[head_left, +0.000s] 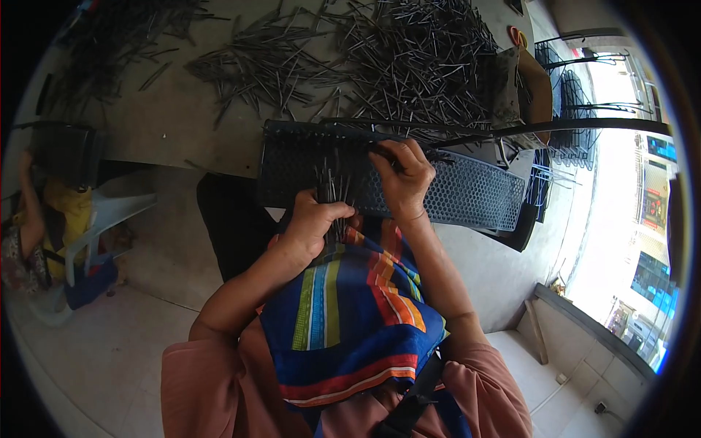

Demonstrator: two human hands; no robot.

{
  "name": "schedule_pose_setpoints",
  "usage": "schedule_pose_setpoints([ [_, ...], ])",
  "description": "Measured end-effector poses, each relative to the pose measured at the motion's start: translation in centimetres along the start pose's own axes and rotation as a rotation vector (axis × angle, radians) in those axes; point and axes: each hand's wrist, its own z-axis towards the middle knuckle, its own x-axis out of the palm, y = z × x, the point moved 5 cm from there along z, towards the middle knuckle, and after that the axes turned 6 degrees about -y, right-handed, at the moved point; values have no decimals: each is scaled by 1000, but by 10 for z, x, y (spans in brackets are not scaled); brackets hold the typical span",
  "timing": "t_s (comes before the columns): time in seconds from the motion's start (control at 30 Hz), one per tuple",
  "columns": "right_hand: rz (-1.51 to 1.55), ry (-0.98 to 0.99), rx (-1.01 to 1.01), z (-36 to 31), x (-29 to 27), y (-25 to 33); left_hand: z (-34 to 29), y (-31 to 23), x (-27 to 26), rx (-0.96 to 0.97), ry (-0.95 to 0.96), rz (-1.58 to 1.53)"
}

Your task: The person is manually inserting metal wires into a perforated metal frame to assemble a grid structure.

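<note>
A bundle of thin dark sticks (331,187) stands roughly upright in my left hand (310,225), whose fingers and thumb wrap its lower part. Behind it lies a long dark panel (467,191) full of small round holes, stretched across in front of me. Over the panel's middle, my right hand (406,175) is closed in a pinch near the far edge; whatever sits between its fingertips is too small to make out. Short stick ends (314,134) show in a row along the panel's far left edge. A striped blue cloth (350,321) covers my lap.
Big loose heaps of dark sticks (420,69) cover the far table (182,135). At right are a cardboard box (539,91), orange-handled scissors (517,36), wire racks (573,106) and a dark bar (584,125). Another person's arm (31,197) and a white chair (84,244) are at left.
</note>
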Motion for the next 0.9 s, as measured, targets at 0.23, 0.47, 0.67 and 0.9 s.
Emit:
schedule_pose_setpoints([
  [0.23, -72, 41, -68, 3, 4, -3, 0, 2, -1, -27, 8, -42],
  [0.47, -148, 161, -115, -7, -4, 2, 2, 4, -5, -35, -14, -26],
  [0.67, 476, 463, 732, -49, 4, -10, -9, -6, 6, -17, -23, 37],
  [0.9, 668, 335, 932, -50, 0, -20, 1, 6, -1, 63, -33, 16],
])
